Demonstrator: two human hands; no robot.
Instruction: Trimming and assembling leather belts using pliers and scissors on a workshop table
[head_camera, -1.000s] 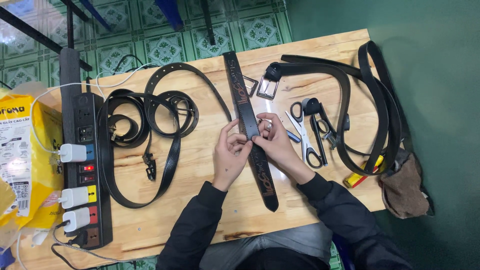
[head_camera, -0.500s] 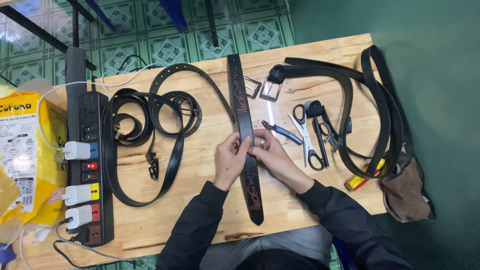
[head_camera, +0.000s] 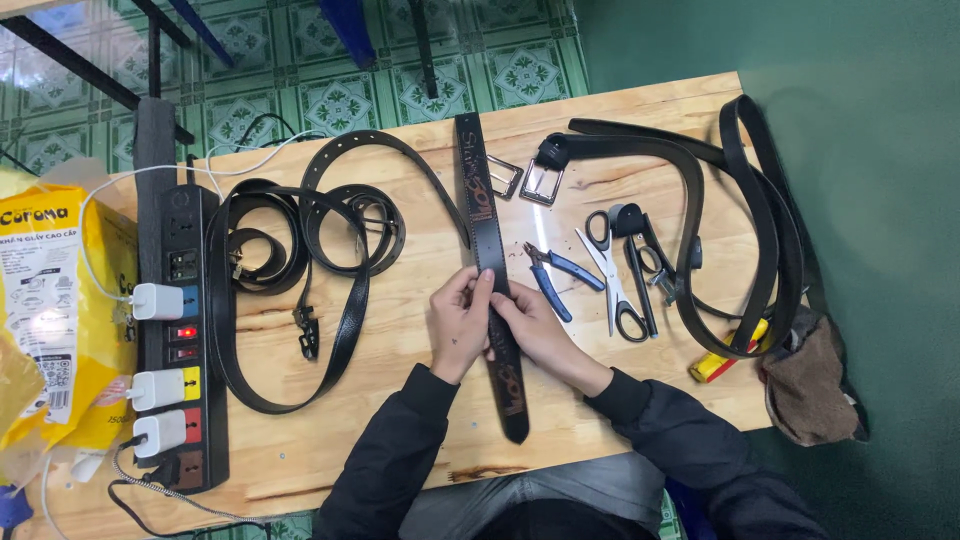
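A black leather belt strap (head_camera: 482, 210) with an embossed brown pattern lies lengthwise down the middle of the wooden table (head_camera: 400, 450). My left hand (head_camera: 458, 320) pinches its left edge near the middle. My right hand (head_camera: 535, 330) grips it from the right side, fingers curled over the strap. The strap's near end reaches toward my lap and its far end points at the table's back edge.
Several coiled black belts (head_camera: 300, 250) lie to the left, beside a black power strip (head_camera: 178, 340) with white plugs and a yellow bag (head_camera: 50, 300). Right of my hands lie blue-handled pliers (head_camera: 555, 275), scissors (head_camera: 610, 270), two metal buckles (head_camera: 525, 180), more black belts (head_camera: 740, 210), a yellow-red object and a brown cloth (head_camera: 810, 390).
The strap has slid away from me, toward the table's far edge, and my hands now hold it nearer its near end.
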